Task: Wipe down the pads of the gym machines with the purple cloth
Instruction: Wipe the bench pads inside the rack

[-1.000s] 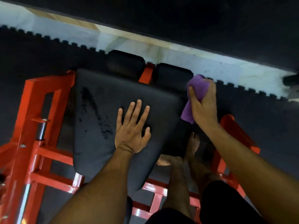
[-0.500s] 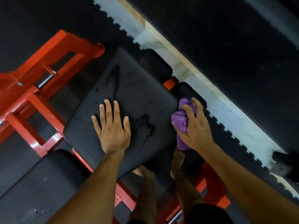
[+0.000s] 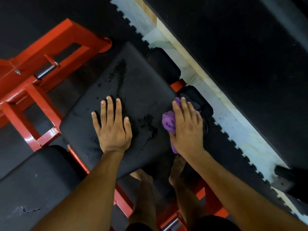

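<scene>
A worn black seat pad on a red-framed machine fills the middle of the view, with cracked patches in its surface. My left hand lies flat on it, fingers spread. At the pad's right edge my right hand holds the bunched purple cloth against the pad's side, fingers draped over it. Two black roller pads sit beyond the seat, the nearer roller pad just past my right fingertips. A second black pad lies at the lower left.
The red steel frame with a chrome pin runs along the left and under the pads. My bare feet stand on the dark rubber floor below the seat. A pale tiled strip crosses diagonally on the right.
My right hand with the cloth has slid from the roller pad at the far edge down to the seat pad's right side. My left hand stays flat on the pad. The view has rotated.
</scene>
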Available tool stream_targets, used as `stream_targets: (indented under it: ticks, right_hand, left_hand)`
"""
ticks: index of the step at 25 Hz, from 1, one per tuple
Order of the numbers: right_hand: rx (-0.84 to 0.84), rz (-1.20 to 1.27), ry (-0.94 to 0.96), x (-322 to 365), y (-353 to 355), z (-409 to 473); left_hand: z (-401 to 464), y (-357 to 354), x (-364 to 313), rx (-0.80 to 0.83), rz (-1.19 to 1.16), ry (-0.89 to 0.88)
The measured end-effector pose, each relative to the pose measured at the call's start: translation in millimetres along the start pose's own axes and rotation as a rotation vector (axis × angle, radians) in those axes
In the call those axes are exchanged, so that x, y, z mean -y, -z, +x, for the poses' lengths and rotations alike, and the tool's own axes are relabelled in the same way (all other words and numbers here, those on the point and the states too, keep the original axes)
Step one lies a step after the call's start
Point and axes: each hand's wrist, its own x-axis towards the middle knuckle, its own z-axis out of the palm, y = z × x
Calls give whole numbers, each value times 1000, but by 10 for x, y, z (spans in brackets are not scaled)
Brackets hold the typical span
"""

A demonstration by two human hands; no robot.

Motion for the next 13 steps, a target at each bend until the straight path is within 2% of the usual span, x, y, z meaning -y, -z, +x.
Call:
stream_targets:
  ticks: [3,5,8,10,11,13]
  right_hand:
    - [168,-149,428,-228,38,-349]
    - [237,-213,597,-601,197,-436]
    - [76,-99,490,-721,324,87]
    - [-11,-24,363,-228,265,497]
    - [-39,-19,369,31,179,568]
    - [14,-80,528,209,-3,366]
  left_hand:
    - [-10,16,-9,5,-1,4]
    - [-18,31,-29,4,-1,-1]
    - [20,10,-29,-12,17,-1]
    - [6,-9,-9,-11,7,-9]
    - [-5,-17,5,-14,7,-13]
    - [-16,-14,5,-23,3,-17]
